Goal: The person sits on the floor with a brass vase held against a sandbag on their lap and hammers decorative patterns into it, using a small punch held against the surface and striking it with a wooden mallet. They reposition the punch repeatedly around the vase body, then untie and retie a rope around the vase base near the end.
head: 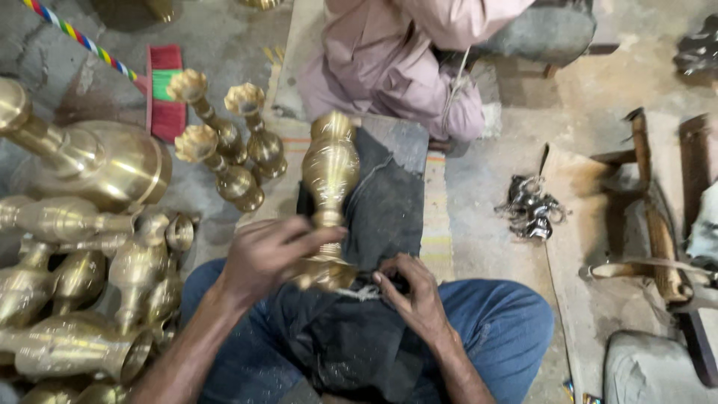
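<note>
**Brass vase worked over a dark cloth on a workshop floor**

The left hand (265, 254) is wrapped around the narrow stem of a brass vase (329, 179), which lies at centre on a dark cloth (381, 217) over the lap. The right hand (411, 292) pinches the cloth by the vase's base. The concrete floor (508, 179) is dusty; finished brass vessels (82, 247) crowd 9 o'clock, three brass candlesticks (224, 135) stand at 11, and another person's pink garment (404, 60) is at 12.

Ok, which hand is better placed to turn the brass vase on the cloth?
Left, probably. The left hand already wraps the brass vase near its base, while the right hand rests on the dark cloth.
</note>
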The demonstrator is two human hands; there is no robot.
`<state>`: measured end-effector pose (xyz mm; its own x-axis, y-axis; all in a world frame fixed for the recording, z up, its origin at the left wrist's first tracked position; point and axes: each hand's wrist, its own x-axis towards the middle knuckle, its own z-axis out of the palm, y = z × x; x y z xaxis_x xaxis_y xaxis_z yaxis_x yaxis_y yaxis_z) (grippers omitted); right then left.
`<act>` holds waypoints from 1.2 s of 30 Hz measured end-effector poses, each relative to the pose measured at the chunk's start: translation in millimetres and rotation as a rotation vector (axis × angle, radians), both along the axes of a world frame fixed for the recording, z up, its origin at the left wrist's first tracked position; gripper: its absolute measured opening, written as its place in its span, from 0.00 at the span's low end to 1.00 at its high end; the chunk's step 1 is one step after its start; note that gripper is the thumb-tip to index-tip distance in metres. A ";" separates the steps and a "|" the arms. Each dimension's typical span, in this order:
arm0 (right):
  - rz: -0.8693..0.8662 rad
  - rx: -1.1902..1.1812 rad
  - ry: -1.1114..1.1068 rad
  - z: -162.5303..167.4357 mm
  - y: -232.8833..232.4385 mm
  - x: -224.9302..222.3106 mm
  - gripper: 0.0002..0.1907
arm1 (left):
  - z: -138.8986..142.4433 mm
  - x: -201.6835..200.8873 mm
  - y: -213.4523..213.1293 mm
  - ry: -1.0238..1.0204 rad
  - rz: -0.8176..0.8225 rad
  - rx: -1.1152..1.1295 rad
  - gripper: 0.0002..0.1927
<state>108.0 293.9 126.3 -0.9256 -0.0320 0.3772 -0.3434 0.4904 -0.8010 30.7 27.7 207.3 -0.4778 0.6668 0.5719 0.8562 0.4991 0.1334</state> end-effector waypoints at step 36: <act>-0.214 0.051 0.154 36.8 37.6 -52.4 0.10 | -110.5 -49.7 -78.0 -0.088 0.932 0.739 0.19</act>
<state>55.6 331.5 163.1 -0.8452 0.1360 0.5168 -0.3432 0.6031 -0.7200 -19.0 -50.2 96.8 -0.6603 -0.4346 0.6125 0.1783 0.7015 0.6900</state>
